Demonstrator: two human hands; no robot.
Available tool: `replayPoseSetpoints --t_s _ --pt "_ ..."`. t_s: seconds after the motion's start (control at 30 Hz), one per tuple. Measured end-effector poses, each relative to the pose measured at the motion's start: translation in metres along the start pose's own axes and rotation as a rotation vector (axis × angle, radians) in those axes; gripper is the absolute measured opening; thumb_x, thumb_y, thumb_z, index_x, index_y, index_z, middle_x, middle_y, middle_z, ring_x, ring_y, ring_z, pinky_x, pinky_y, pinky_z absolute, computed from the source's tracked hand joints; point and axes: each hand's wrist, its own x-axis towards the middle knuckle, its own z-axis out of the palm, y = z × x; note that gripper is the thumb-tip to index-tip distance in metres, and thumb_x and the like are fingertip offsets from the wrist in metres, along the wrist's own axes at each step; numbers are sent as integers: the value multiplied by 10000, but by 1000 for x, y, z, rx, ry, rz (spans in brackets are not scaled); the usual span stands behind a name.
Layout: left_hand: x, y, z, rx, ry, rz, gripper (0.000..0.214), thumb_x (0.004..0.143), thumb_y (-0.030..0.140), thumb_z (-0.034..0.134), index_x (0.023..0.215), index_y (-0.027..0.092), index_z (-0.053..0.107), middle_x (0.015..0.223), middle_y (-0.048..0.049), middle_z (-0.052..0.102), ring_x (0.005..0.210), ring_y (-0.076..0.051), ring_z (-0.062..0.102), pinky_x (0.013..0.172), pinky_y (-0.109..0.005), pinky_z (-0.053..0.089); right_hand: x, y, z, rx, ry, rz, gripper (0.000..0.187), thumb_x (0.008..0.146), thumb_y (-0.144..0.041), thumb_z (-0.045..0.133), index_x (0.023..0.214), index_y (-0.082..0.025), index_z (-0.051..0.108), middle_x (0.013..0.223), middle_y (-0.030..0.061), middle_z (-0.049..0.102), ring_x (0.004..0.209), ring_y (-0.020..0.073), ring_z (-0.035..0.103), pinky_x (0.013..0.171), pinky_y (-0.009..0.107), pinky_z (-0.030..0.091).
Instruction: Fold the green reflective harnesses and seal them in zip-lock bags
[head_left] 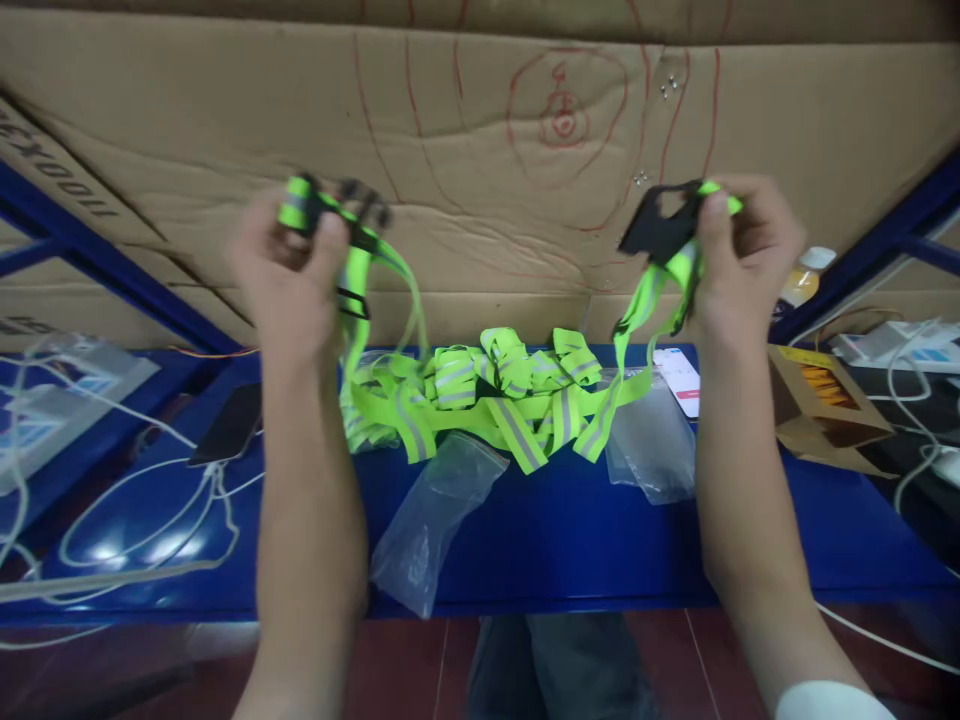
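Both my hands are raised above a blue shelf. My left hand is closed on one end of a neon-green reflective strap, where a black buckle shows. My right hand pinches the strap's other end at a flat black tab. The strap's tangled middle, with grey reflective bands, lies on the shelf between my forearms. My left hand is slightly blurred.
Two clear plastic bags lie on the shelf under the strap. A phone and white cables are at the left. An open cardboard box and more cables sit at the right. A cardboard sheet backs the shelf.
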Motion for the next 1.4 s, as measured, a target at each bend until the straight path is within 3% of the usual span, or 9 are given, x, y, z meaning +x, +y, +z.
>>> replayPoseSetpoints --t_s 0.03,0.13,0.2,0.3,0.83,1.17,1.4 --pt "-5 18 18 -95 -33 14 680 895 761 762 1185 175 573 1139 10 660 1110 -149 669 983 -375 571 -6 -2 8 -37 -39 -14 338 1004 -586 696 932 -262 764 1024 34 764 1008 227 772 635 299 577" --pt "-18 60 55 -205 -282 -46 493 900 651 825 1112 215 732 1101 -37 769 1006 -186 731 924 -380 622 -23 -4 21 -174 -175 -75 364 984 -636 700 982 -280 776 954 28 746 947 221 751 681 320 580" --pt "-24 75 67 -202 -385 -49 402 927 582 820 1138 245 761 1143 -61 776 1044 -221 742 932 -391 630 -29 -1 24 -269 -265 -141 350 989 -626 701 973 -287 785 916 18 736 886 201 724 724 331 571" --pt "-29 80 73 -191 -441 -41 348 957 529 792 1165 251 765 1151 -76 772 1061 -244 743 940 -401 629 -33 6 26 -354 -327 -204 354 1026 -613 652 976 -292 795 896 14 726 812 177 676 750 338 543" --pt "-31 81 81 -187 -381 -53 315 957 521 782 1129 259 752 1120 -64 766 1041 -252 752 932 -409 636 -34 20 37 -329 -267 -235 338 1037 -581 647 947 -284 780 893 12 751 790 183 677 743 347 543" --pt "-46 83 109 -320 -301 -103 369 958 527 789 1137 207 758 1148 -90 773 1099 -241 732 1028 -374 600 -54 33 59 -347 -148 -263 393 1099 -551 546 979 -233 742 894 8 753 864 174 719 864 343 587" --pt "-40 85 103 -341 -312 -102 417 924 569 819 1144 220 759 1134 -82 773 1113 -250 739 1004 -365 615 -47 26 53 -282 -234 -231 355 1070 -552 609 1008 -236 758 973 24 789 926 184 745 855 341 593"
